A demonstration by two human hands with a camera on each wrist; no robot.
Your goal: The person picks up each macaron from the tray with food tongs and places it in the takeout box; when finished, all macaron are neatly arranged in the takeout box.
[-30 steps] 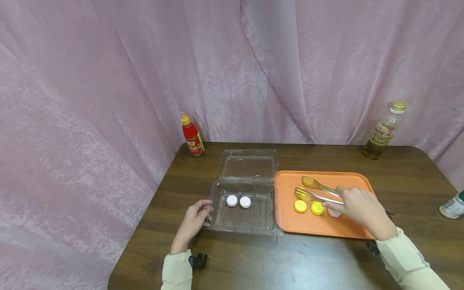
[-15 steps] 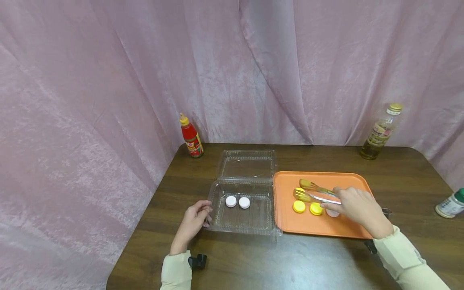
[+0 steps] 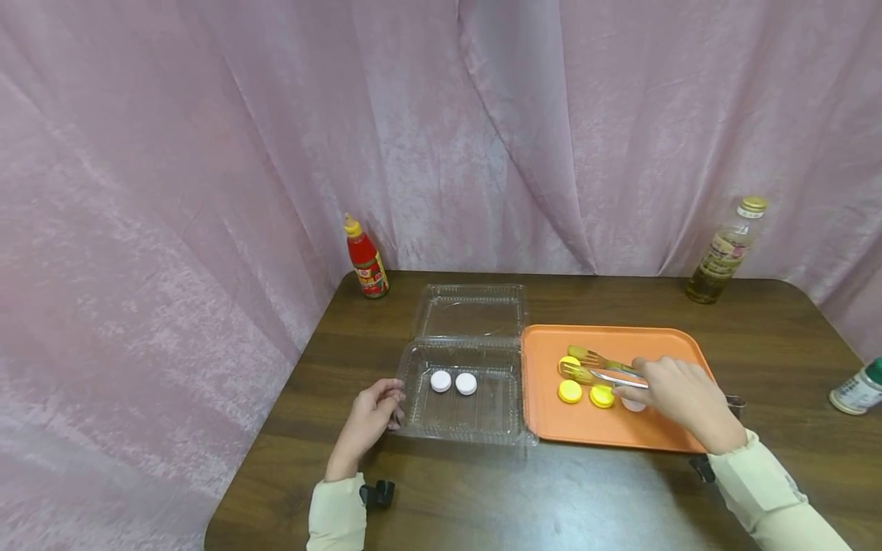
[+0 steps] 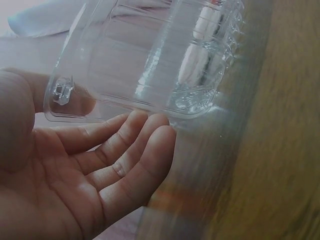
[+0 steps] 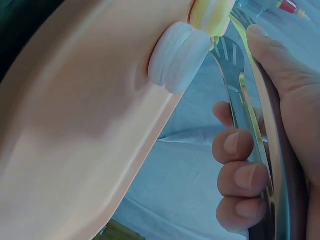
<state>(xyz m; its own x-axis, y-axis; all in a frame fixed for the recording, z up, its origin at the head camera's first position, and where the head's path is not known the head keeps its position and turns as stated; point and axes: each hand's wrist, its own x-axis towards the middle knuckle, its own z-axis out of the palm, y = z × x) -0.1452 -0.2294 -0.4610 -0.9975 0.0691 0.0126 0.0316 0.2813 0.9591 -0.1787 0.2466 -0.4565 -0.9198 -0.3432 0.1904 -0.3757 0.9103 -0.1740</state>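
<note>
My left hand (image 3: 368, 417) pinches the left rim of a clear hinged plastic container (image 3: 451, 419), thumb and fingers on opposite sides of the lip in the left wrist view. Two white macarons, a left one (image 3: 440, 381) and a right one (image 3: 465, 383), sit inside the base. With my right hand (image 3: 678, 394) I grip gold-tipped metal tongs (image 3: 586, 355) over the orange tray (image 3: 551, 425). The tong tips lie around a yellow macaron (image 3: 568, 363), partly covering it. Two more yellow macarons (image 3: 570, 392) and a pale macaron (image 5: 180, 57), partly hidden by my hand in the head view, lie in front.
The container's lid (image 3: 472, 314) lies folded back behind its base. A red sauce bottle (image 3: 367, 264) stands at the back left, an oil bottle (image 3: 723, 256) at the back right. A green-capped jar (image 3: 857, 390) is at the right edge. Pink curtain (image 3: 413, 138) hangs behind the table.
The tong tips have drawn closer together, and the upper tip has shifted slightly left and toward me. The rear yellow macaron, hidden one second ago, now shows between them. My left hand stays put.
</note>
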